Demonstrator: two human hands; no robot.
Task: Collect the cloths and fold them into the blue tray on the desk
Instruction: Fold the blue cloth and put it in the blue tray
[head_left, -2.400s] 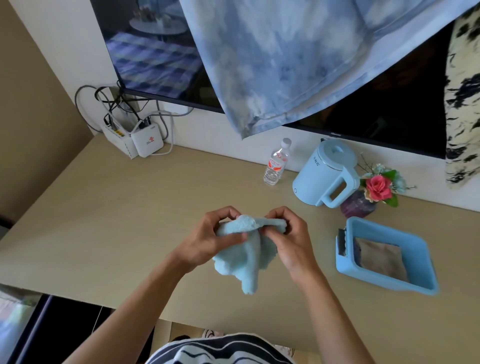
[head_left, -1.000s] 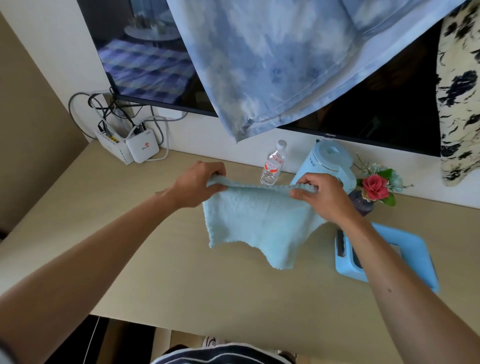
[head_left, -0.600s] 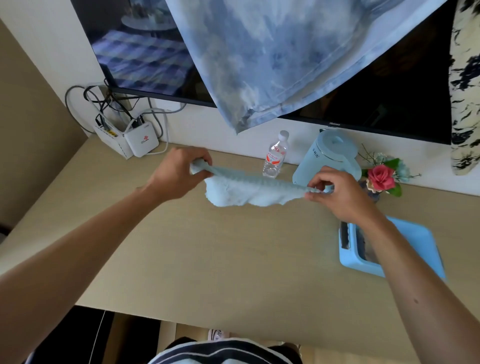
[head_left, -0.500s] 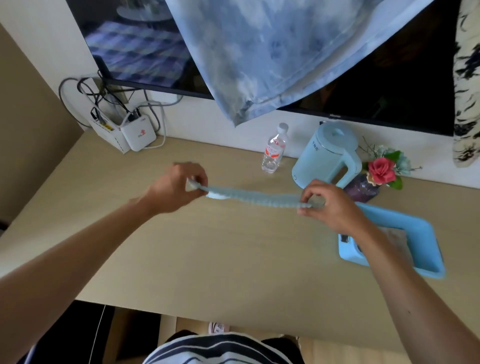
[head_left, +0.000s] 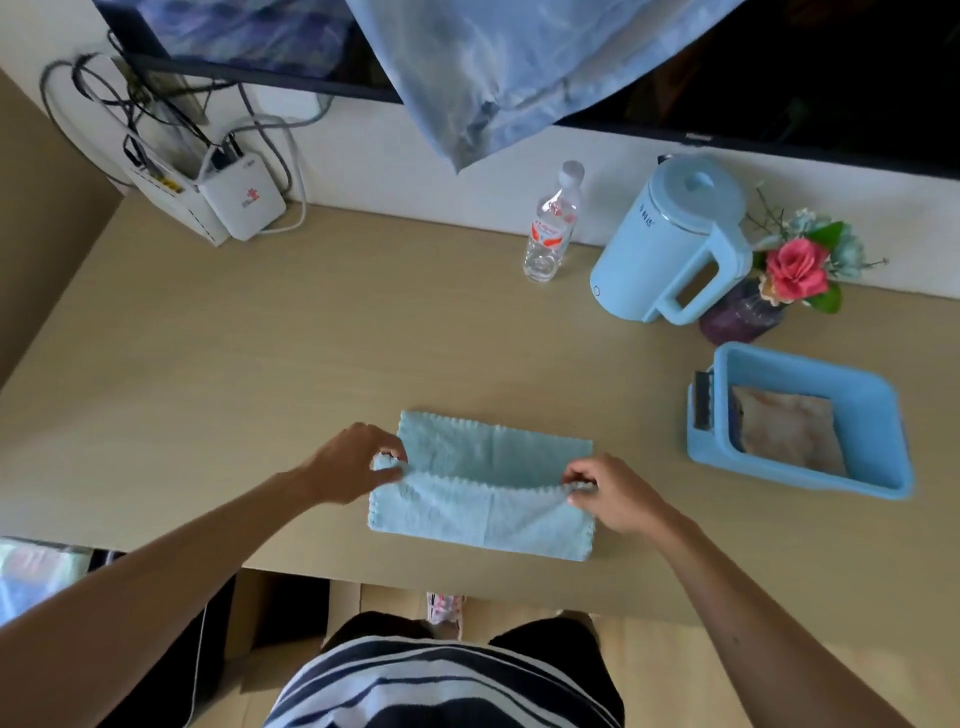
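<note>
A light blue fluffy cloth (head_left: 488, 478) lies on the desk near its front edge, with its near half lifted over the far half. My left hand (head_left: 349, 462) pinches the cloth's left corner. My right hand (head_left: 605, 491) pinches the right corner of the same edge. The blue tray (head_left: 878, 405) stands to the right on the desk, apart from both hands. A folded beige cloth (head_left: 784, 431) lies inside it.
Along the wall stand a water bottle (head_left: 550, 223), a light blue kettle (head_left: 670, 244) and a vase with flowers (head_left: 779, 280). White router boxes with cables (head_left: 223, 197) sit at the back left. A blue patterned fabric (head_left: 498, 67) hangs from above over a screen.
The cloth was held stretched in the air between both hands; now it lies on the desk near the front edge. Both hands have come down and closer to me, still holding its corners.
</note>
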